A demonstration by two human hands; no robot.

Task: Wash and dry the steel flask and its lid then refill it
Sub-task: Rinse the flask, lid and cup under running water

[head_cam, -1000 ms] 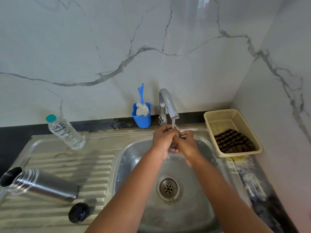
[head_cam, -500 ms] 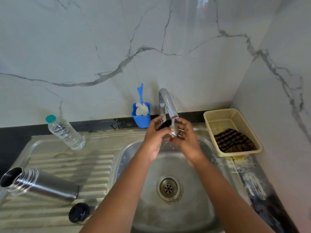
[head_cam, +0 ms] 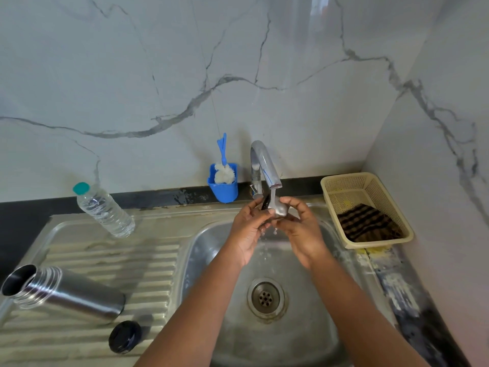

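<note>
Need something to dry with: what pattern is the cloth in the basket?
Dark brown-and-tan checks on the cloth in the cream basket, head view.

Soft, even daylight; glare streak on wall above the tap (head_cam: 264, 165); fisheye bending at edges; sharp focus.

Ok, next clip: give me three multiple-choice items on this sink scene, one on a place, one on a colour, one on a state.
1. Where does the open steel flask lie?
A. on the ribbed draining board
B. in the basin
C. in the basket

2. What colour is the clear plastic bottle's cap?
A. red
B. teal
C. black

3. What is the chrome tap doing?
A. running
B. dry
C. hidden

Answers: 1 A, it lies on its side on the ribs left of the basin; 2 B, the cap shows teal; 3 A, water falls onto the small steel piece that the left hand and right hand hold.
</note>
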